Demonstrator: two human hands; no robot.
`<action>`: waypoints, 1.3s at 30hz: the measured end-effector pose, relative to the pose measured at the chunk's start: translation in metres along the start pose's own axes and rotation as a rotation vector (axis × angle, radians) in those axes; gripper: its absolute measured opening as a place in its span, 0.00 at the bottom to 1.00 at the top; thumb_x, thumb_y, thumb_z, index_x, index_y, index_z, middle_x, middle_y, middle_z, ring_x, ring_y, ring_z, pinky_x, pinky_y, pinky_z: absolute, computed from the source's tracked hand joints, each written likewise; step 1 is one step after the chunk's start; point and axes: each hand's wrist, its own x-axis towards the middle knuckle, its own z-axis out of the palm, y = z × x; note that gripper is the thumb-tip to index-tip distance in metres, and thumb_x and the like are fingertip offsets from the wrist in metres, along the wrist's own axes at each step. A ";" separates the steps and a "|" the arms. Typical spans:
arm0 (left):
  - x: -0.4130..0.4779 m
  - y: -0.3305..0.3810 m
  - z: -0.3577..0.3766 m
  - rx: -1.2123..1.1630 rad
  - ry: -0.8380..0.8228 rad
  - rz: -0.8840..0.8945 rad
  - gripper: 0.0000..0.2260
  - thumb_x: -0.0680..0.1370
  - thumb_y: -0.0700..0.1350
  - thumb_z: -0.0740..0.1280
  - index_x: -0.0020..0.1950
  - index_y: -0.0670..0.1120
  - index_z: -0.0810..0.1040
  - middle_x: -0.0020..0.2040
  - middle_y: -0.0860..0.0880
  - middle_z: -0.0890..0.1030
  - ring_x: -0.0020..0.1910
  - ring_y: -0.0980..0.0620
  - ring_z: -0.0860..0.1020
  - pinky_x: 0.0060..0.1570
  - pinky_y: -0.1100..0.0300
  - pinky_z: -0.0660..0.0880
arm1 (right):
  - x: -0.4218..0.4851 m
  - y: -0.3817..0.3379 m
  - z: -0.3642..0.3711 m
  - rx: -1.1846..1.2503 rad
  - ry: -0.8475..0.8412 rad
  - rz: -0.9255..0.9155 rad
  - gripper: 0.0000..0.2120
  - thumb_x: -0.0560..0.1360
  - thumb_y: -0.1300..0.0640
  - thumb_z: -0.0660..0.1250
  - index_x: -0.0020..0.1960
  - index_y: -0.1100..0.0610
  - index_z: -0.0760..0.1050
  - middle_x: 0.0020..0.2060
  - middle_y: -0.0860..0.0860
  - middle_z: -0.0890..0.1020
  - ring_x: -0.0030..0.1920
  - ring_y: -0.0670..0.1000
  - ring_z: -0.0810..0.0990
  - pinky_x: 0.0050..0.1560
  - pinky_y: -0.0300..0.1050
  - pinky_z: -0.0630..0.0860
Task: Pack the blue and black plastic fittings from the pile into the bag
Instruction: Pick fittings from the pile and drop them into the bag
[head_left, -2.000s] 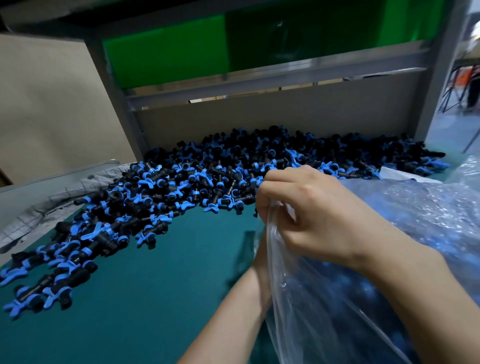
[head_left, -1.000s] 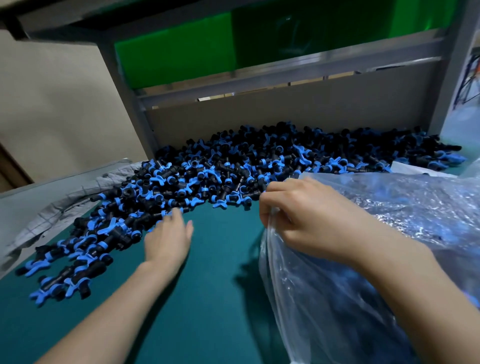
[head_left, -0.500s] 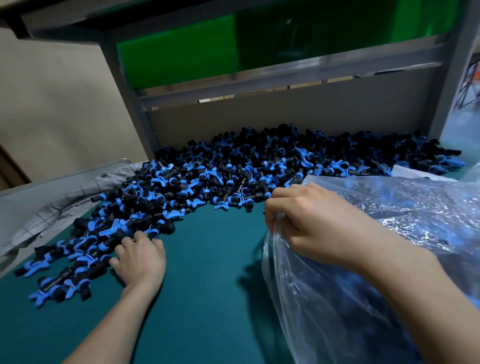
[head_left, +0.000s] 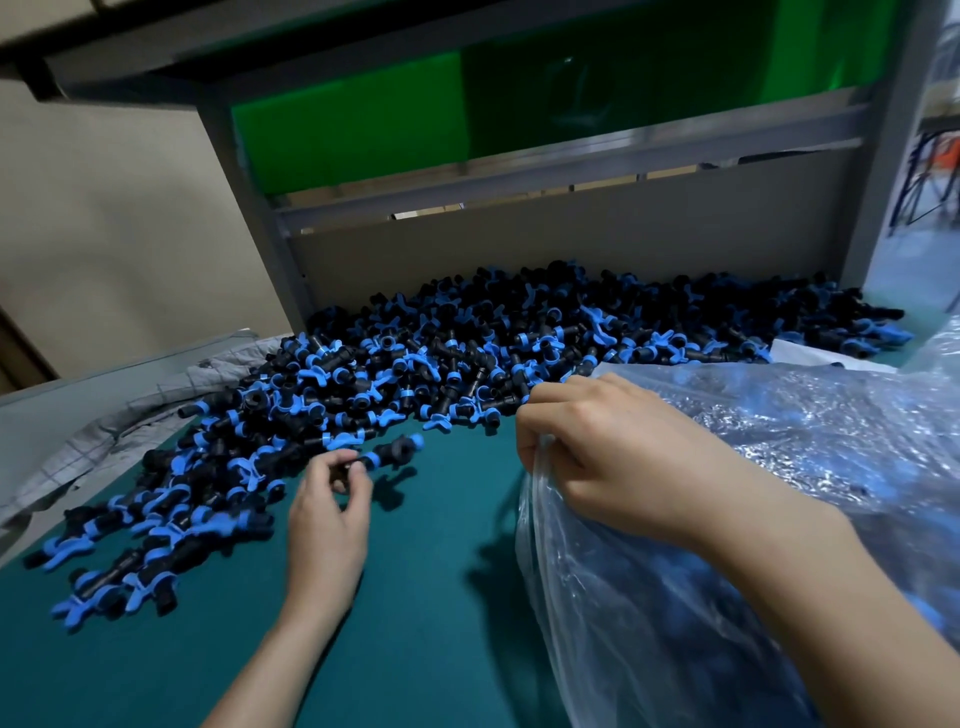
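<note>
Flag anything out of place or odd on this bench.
Nothing looks damaged. The one stray item is a crumpled grey checked cloth at the left edge of the green mat, partly under the pile of fittings, which sprawls loosely.

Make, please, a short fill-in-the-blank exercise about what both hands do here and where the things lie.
1. The left hand pinches one fitting at the edge of the ____.
2. The right hand grips the rim of the clear ____.
3. The pile lies on a ____ mat.

Missing words: pile; bag; green
</note>
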 end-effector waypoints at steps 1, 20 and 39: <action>-0.007 0.008 0.007 -0.071 0.012 -0.027 0.03 0.80 0.49 0.64 0.50 0.57 0.73 0.43 0.54 0.79 0.40 0.58 0.75 0.39 0.55 0.70 | 0.000 0.000 0.000 -0.007 -0.002 -0.001 0.09 0.72 0.60 0.61 0.42 0.46 0.71 0.42 0.41 0.74 0.44 0.45 0.71 0.50 0.46 0.68; -0.013 0.049 0.034 -1.033 -0.074 -0.734 0.05 0.82 0.43 0.63 0.49 0.44 0.77 0.37 0.51 0.78 0.32 0.58 0.75 0.33 0.66 0.73 | 0.001 0.000 0.005 -0.060 -0.053 0.017 0.09 0.71 0.61 0.61 0.42 0.46 0.73 0.40 0.40 0.73 0.43 0.45 0.69 0.43 0.42 0.62; -0.019 0.053 0.036 -1.254 -0.188 -0.852 0.12 0.80 0.30 0.59 0.55 0.44 0.77 0.35 0.49 0.79 0.36 0.56 0.78 0.38 0.65 0.77 | 0.002 0.000 0.002 -0.026 -0.051 0.007 0.10 0.71 0.61 0.58 0.42 0.47 0.73 0.40 0.41 0.74 0.43 0.47 0.72 0.44 0.44 0.66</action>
